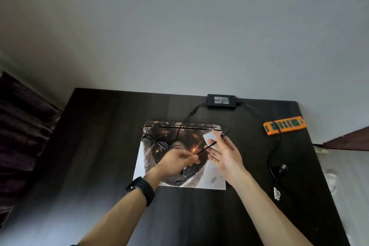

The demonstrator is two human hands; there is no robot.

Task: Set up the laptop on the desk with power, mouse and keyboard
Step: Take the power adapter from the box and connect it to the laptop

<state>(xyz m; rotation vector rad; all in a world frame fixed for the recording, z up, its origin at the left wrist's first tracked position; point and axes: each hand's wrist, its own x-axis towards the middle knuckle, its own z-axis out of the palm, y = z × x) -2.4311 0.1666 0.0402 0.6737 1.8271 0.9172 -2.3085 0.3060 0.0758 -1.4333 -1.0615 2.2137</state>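
A closed laptop [153,158] with a printed picture on its lid lies on the dark desk [95,146]. Above the lid, my left hand [177,161] pinches a thin black charger cable [207,147]. My right hand [225,152] holds the same cable near its plug end [225,133], fingers partly spread. The cable runs back to a black power brick [221,101] at the desk's far edge. A coiled thin cable [157,142] rests on the lid's left part. A white object [210,138] shows behind my right fingers. No mouse or keyboard is in view.
An orange power strip [284,125] lies at the far right of the desk. A black mains cord [276,158] runs from the brick past the strip to a loose plug [281,168]. A small white piece [277,193] lies near the right edge. A wall stands behind.
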